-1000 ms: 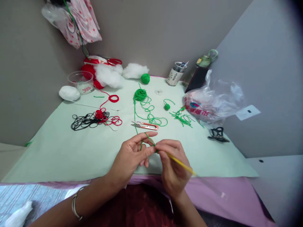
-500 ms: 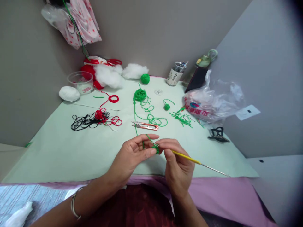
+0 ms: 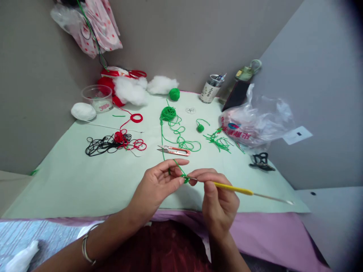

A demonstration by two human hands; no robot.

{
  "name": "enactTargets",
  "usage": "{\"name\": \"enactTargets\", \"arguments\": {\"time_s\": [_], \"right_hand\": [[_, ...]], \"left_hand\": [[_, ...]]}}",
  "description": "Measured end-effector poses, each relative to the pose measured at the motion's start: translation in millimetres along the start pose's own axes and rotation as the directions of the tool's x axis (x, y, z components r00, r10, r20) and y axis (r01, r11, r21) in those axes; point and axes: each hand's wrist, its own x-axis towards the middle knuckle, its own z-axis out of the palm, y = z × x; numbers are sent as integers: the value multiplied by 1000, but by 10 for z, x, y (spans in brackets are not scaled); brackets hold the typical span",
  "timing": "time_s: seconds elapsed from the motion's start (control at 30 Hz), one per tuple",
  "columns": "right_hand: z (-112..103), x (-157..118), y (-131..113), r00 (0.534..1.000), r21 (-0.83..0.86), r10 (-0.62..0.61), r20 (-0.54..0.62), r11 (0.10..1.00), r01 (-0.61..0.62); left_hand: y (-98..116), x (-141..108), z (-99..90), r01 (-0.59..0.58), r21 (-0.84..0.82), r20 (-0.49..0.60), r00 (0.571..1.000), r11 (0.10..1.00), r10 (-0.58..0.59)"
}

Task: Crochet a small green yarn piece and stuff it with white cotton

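My left hand (image 3: 157, 185) pinches a small green crochet piece (image 3: 186, 179) between thumb and fingers. Green yarn (image 3: 178, 165) runs from the piece over its raised index finger. In my right hand (image 3: 219, 196) is a crochet hook (image 3: 235, 188) with a yellow grip, its metal tip at the green piece and its other end pointing right. Beyond my hands lie orange thread snips (image 3: 177, 151), with the yarn strand passing by their blades. Farther back sits a loose green yarn bundle (image 3: 168, 113), and a small green crochet ball (image 3: 200, 128) rests to its right.
Tangled black yarn (image 3: 99, 146), red yarn (image 3: 121, 137) and a red ring (image 3: 136, 118) lie left. White stuffing (image 3: 130, 90), a clear tub (image 3: 98, 99) and a pen cup (image 3: 210, 90) stand at the back. Green scraps (image 3: 219, 142), a plastic bag (image 3: 255, 121) and a black clip (image 3: 261, 162) lie right.
My right hand has moved right and slightly down with the crochet hook, drawing more of its metal shaft away from the green piece. My left hand has shifted slightly left.
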Motion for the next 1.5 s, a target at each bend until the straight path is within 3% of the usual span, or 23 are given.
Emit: {"name": "enactTargets", "arguments": {"time_s": [0.1,0.27,0.33,0.4,0.5,0.6,0.7,0.8,0.87,0.93,1.07,1.17,1.23,1.37,1.5], "right_hand": [[-32,-19,-26,983,-217,-154,98,961,172],[-32,-38,-33,903,-503,-336,268,751,428],[-20,-37,-28,896,-535,-346,279,719,444],[-8,-31,-21,898,-504,-357,256,743,439],[10,-26,5,905,-450,-373,206,785,426],[26,-53,64,895,-515,-386,224,733,445],[27,-104,136,880,-568,-417,227,677,467],[14,-138,165,861,-582,-455,227,645,495],[7,-133,144,868,-582,-449,212,656,481],[10,-101,98,909,-538,-389,152,739,406],[51,-6,5,990,-183,-129,-63,976,115],[78,19,-30,992,34,-18,-125,999,23],[70,-4,-47,991,-9,-39,-130,999,38],[9,-101,-101,983,-270,-182,-24,948,169],[-10,-143,-151,980,-286,-196,-18,941,183]], "left_hand": [[17,10,25,-31,73,-36,999,997,34],[36,22,23,-19,128,-66,997,992,27],[30,22,11,-19,133,-61,998,991,27],[16,18,3,-49,157,-66,996,986,59],[-14,8,9,-150,259,-95,979,954,180],[-33,-3,30,-195,289,-115,965,937,236],[-25,-3,44,-113,134,-98,987,984,127],[5,12,36,71,-99,8,997,993,-71],[31,26,18,203,-226,99,978,953,-185],[58,38,-3,264,-291,147,962,920,-230],[109,38,-24,203,-256,130,976,945,-175],[127,23,-23,128,-173,93,989,977,-113],[125,10,-25,74,-84,63,996,994,-68],[121,-24,-31,-77,216,-52,995,973,90],[154,-52,-16,-207,410,-92,959,888,266]]}}
